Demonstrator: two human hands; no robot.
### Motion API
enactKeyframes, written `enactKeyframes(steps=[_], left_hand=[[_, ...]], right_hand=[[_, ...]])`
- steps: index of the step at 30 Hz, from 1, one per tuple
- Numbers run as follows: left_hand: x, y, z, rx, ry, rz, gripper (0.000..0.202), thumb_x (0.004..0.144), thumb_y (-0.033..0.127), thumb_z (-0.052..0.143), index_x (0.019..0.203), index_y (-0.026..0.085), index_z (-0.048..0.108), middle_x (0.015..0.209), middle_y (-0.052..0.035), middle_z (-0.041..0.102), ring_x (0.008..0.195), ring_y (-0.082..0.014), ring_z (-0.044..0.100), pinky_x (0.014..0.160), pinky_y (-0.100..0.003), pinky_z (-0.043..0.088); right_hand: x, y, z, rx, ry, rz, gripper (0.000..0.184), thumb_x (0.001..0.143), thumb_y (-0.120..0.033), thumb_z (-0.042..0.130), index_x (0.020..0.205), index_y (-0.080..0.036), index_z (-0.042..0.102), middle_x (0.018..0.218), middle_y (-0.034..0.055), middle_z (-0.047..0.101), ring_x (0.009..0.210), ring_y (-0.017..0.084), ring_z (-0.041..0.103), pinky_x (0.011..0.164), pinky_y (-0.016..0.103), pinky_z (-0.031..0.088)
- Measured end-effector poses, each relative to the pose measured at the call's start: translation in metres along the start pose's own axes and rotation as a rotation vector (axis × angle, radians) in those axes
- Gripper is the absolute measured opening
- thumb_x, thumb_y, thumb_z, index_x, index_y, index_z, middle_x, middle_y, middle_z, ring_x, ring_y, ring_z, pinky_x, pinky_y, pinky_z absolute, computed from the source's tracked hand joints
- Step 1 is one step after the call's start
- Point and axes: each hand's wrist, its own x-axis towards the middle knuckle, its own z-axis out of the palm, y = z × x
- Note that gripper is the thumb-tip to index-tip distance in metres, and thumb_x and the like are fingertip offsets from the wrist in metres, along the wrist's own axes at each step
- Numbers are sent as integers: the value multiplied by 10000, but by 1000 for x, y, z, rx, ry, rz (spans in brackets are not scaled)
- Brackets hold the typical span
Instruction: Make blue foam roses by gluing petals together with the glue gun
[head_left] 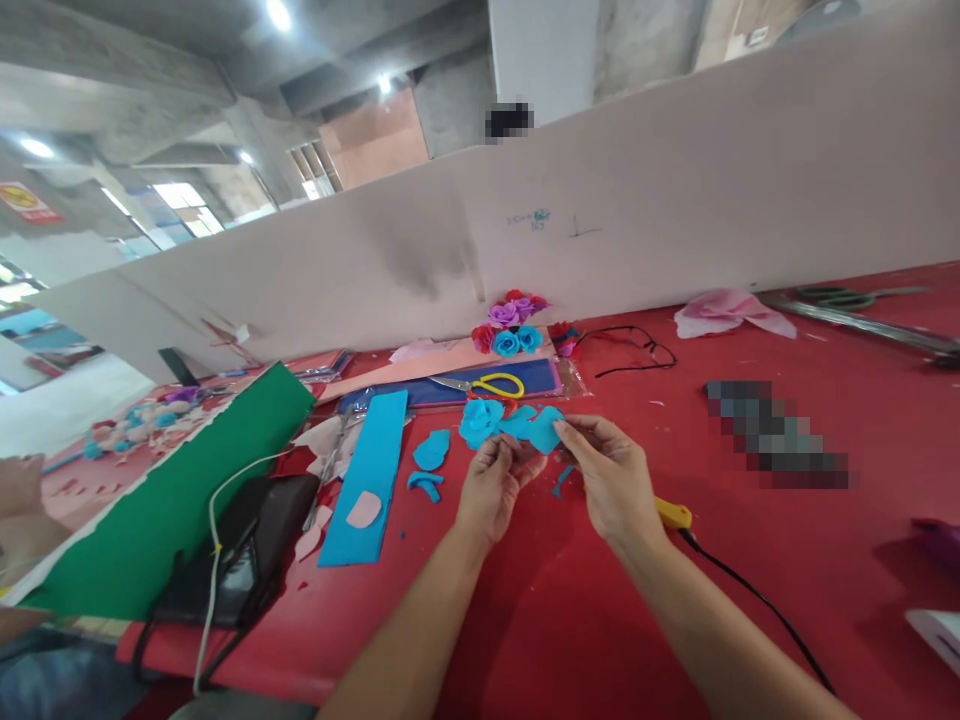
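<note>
My left hand point(491, 487) is closed in a pinch at the lower edge of a blue paper flower point(481, 421) with layered, curled petals. My right hand point(611, 475) pinches a rounded blue paper petal point(546, 430) between thumb and fingers, just right of the flower. Another blue petal piece lies between the two; whether it is joined to either I cannot tell. To the left on the red table point(555, 610) are loose blue petals point(431, 451) and a curled blue scrap point(427, 485). A folded strip of blue paper point(367, 475) carries one pink petal point(364, 509).
Yellow-handled scissors point(499, 384) rest on a dark blue packet point(536, 377). Finished paper roses point(510, 325) stand near the white partition point(660, 190). A yellow corded tool point(673, 513) lies by my right forearm. A black bag point(247, 540) and green sheet point(172, 510) are at left.
</note>
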Motion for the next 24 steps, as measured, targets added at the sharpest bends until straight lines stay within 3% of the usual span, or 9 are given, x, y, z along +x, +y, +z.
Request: enactKeyframes(steps=[7, 17, 24], left_hand=[[2, -12, 2, 62, 36, 6, 212, 704, 353, 703, 792, 180, 617, 824, -3, 629, 828, -141, 610, 918, -410, 451], [4, -19, 5, 82, 15, 44, 250, 735, 347, 676, 941, 207, 667, 1092, -59, 660, 1054, -215, 586, 944, -404, 421], [6, -19, 5, 99, 1, 94, 217, 732, 310, 677, 927, 216, 680, 1097, -61, 672, 1094, -234, 570, 963, -417, 398]], right_hand=[[-6, 5, 6, 4, -34, 9, 226, 690, -373, 708, 785, -190, 616, 669, 2, 686, 552, 138, 618, 584, 284, 508], [-9, 13, 9, -6, 25, -27, 207, 727, -367, 680, 812, -202, 588, 706, 3, 688, 596, 152, 648, 610, 296, 531], [-14, 17, 14, 26, 25, -36, 196, 744, -362, 669, 805, -202, 575, 744, 7, 681, 680, 162, 664, 653, 306, 549]])
